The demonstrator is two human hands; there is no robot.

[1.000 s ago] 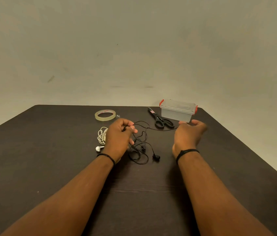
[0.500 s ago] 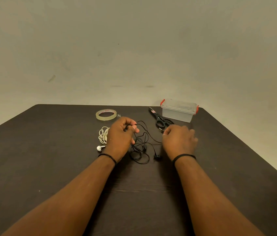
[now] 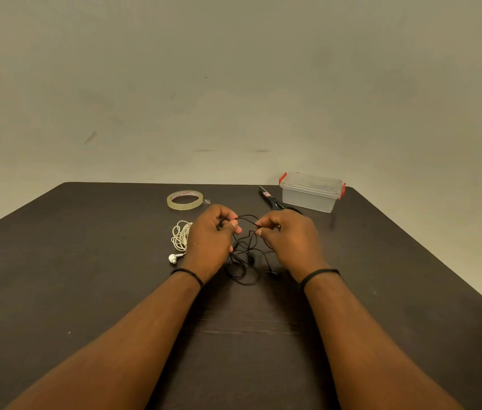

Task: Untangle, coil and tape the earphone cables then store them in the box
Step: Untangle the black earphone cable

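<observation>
Both hands met over the black earphone cable (image 3: 244,255), each pinching a strand so that a short span arched between them; this placement was judged to serve the untangling step, one hand anchoring while the other drew a loop free. The left hand (image 3: 211,241) was closed on the cable, thumb and forefinger curled round a strand at its fingertips. The right hand (image 3: 290,238) pinched the same cable between thumb and forefinger, its remaining fingers loosely curled; how tightly either pinch held could not be told. Directly below and nearer the person than the two pinch points, the rest of the black cable lay in a loose knot on the table (image 3: 86,276), one earbud lying just inside the right wrist — slack left on the surface presumably so that loops could be lifted out one at a time. Immediately outside the left hand sat the white earphone cable (image 3: 180,236), bundled and untouched, its earbud just outside the left wrist. Beyond the left hand's knuckles lay the tape roll (image 3: 185,199). Beyond the right hand, partly hidden by it, were the scissors (image 3: 267,196), and farther out the clear box (image 3: 310,192) with its lid on and red latches — supplies staged within reach for the taping and storing steps, neither yet begun.
</observation>
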